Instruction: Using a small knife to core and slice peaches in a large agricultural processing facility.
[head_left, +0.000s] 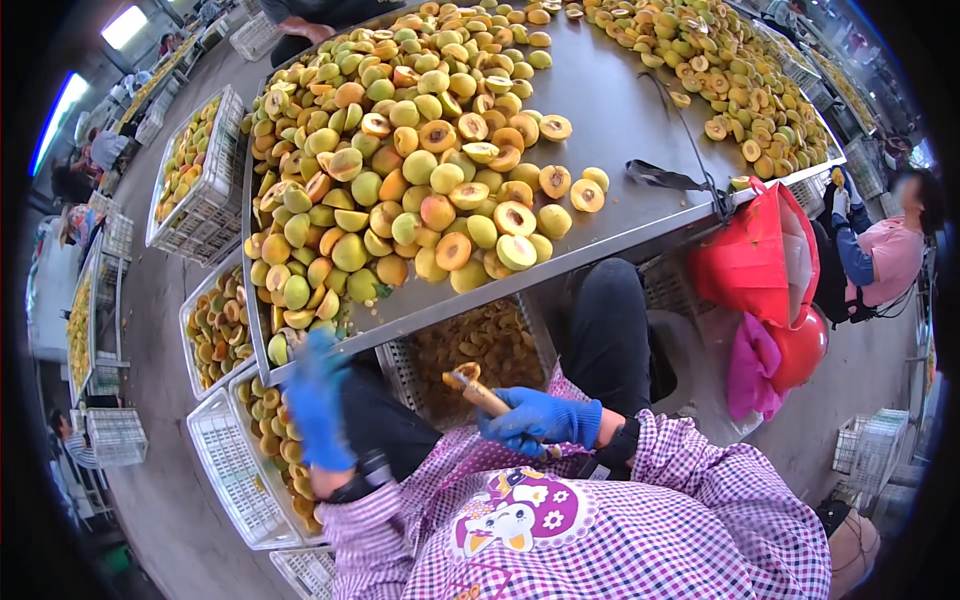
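My right hand (536, 421), in a blue work glove, grips the wooden handle of a pitting tool (484, 395) over my lap. Its metal tip points up and left, with orange fruit flesh or residue on it. My left hand (319, 405), also blue-gloved, is blurred by motion at the table's near left corner. Whether its fingers hold anything is hidden by the blur. Before me, a heap of halved yellow-green stone fruit (420, 165) covers the left of the metal table (600, 112). Several halves lie cut side up, some with brown pits or pit hollows showing.
Below the table edge, a crate (544, 337) holds brownish scraps. Fruit-filled crates (217, 386) stand left, beside a white crate (240, 472). A red bag (742, 251) hangs at the right corner, near a black strap (660, 175). A second fruit heap (720, 82) lies far right; co-workers sit around.
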